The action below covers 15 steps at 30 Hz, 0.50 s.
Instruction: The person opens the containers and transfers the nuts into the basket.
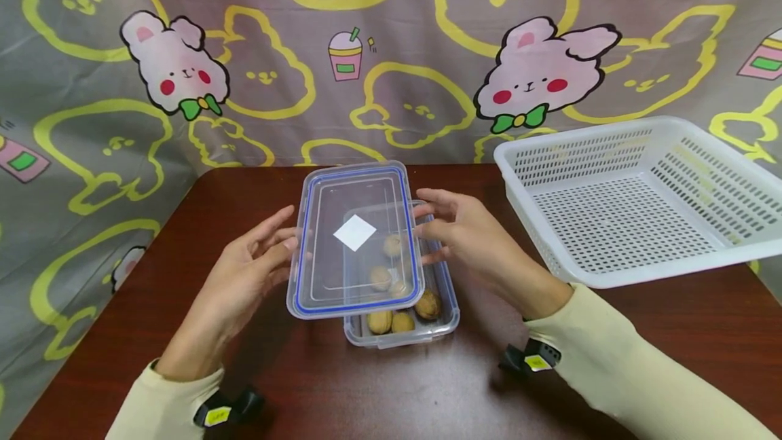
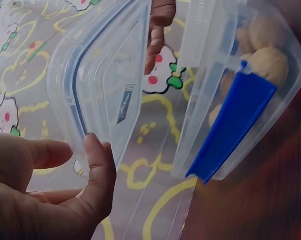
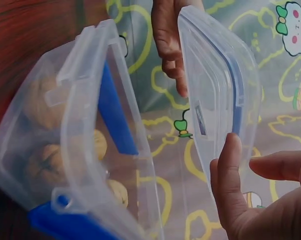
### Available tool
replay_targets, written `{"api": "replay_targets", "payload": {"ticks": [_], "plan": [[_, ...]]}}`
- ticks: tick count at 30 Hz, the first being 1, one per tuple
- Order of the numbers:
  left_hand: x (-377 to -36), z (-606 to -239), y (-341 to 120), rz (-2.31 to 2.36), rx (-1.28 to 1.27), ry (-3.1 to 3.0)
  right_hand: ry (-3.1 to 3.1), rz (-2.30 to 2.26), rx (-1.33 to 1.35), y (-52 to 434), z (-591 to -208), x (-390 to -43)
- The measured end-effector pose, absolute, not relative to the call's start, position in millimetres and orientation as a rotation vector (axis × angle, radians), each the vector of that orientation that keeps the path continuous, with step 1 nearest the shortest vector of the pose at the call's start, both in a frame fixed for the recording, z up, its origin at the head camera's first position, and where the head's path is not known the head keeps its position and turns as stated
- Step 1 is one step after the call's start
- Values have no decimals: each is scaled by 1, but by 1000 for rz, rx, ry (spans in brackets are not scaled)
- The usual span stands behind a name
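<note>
A clear plastic lid with a blue seal and a white diamond label is held up over a clear food container, tilted and shifted to the left of it. My left hand pinches the lid's left edge between thumb and fingers. At the opposite edge my right hand pinches it the same way. Several walnuts lie inside the container, some seen through the lid. Blue side latches hang folded out from the container in the wrist views. The lid and container are apart there.
A white perforated plastic basket stands at the right of the dark brown table. Behind the table hangs a cloth printed with rabbits and yellow outlines. Both wrists carry black straps with small cameras.
</note>
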<state>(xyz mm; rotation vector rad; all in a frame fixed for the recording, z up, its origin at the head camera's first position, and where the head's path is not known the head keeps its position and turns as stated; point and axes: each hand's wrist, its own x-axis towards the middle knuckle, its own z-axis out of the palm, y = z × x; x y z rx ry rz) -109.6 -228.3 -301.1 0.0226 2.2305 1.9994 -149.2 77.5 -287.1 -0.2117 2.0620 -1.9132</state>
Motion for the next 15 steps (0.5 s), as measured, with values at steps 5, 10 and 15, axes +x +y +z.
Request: {"api": "replay_targets", "payload": {"ticks": [5, 10, 15], "plan": [[-115, -299, -249, 2019, 26, 2132, 1984, -1900, -217, 63, -285, -158], [-122, -299, -275, 2051, 86, 2011, 1887, -1889, -181, 45, -285, -164], [-129, -300, -298, 2022, 37, 2007, 1808, -1898, -142, 24, -285, -171]]}}
